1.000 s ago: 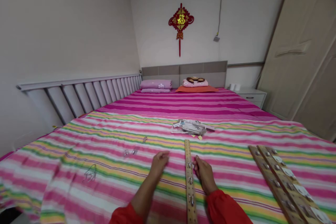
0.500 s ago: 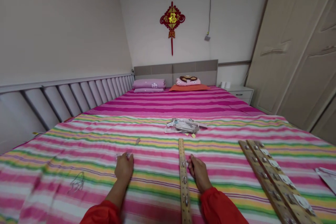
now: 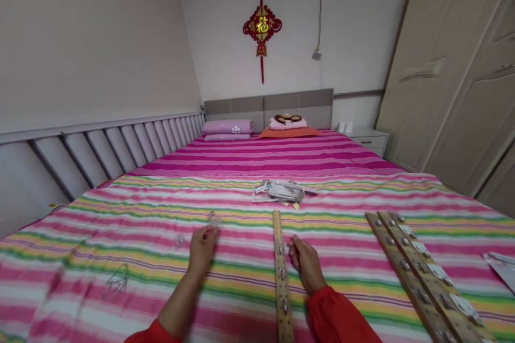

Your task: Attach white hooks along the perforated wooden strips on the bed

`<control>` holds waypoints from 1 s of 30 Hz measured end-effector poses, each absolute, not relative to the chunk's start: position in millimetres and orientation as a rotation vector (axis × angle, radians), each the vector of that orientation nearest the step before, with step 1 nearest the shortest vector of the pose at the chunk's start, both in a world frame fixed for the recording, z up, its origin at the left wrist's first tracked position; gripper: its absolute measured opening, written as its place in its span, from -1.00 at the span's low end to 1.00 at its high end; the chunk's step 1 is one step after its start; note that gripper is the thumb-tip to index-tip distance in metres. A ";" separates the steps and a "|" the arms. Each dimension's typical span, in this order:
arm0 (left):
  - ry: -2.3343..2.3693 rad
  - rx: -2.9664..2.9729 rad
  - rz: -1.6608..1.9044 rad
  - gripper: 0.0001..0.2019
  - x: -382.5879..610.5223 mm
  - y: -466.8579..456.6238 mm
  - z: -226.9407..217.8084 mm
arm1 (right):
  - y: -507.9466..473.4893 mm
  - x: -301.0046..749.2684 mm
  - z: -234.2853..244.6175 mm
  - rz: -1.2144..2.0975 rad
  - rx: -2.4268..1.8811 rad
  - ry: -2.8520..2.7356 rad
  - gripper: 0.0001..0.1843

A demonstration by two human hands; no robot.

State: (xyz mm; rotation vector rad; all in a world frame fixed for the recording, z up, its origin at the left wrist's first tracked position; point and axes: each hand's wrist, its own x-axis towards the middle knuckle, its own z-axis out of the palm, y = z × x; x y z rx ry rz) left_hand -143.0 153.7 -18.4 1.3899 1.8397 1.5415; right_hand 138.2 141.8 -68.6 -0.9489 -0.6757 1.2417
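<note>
My left hand [image 3: 203, 249] is closed in a pinch on a small clear plastic bag [image 3: 216, 220], just above the striped sheet. Beside that bag lies a small greyish piece [image 3: 211, 214]. Another little clear packet [image 3: 179, 240] rests on the sheet to the left of this hand. A narrow wooden strip [image 3: 280, 262] with holes and several shiny metal fittings runs lengthwise in front of me. Close to the strip's right edge, my right hand [image 3: 308, 263] has its fingers pinched together; something small and pale shows at the fingertips, too small to name.
Two more wooden strips [image 3: 414, 273] with metal pieces and white discs lie at the right. Beyond the middle strip is a heap of clear plastic packets [image 3: 281, 191]. A crumpled clear wrapper [image 3: 118, 280] lies at left, a white packet [image 3: 501, 268] at far right.
My left hand has moved forward and to the right, away from the little clear packet, which now lies uncovered on the sheet. The right hand has stayed beside the wooden strip.
</note>
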 end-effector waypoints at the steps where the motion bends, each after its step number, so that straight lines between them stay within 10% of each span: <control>1: 1.746 1.376 1.524 -0.70 -132.7 153.7 -14.9 | 141.7 138.7 -68.3 1.251 -0.942 -0.669 -0.45; 20: 1.230 2.137 1.077 -0.80 4.6 119.9 9.0 | 135.8 141.4 -62.0 1.322 -0.776 -0.749 -0.56; 30: 1.229 1.477 1.189 -0.79 13.2 111.3 5.6 | 111.8 139.7 -39.1 1.366 -0.719 -0.810 -0.56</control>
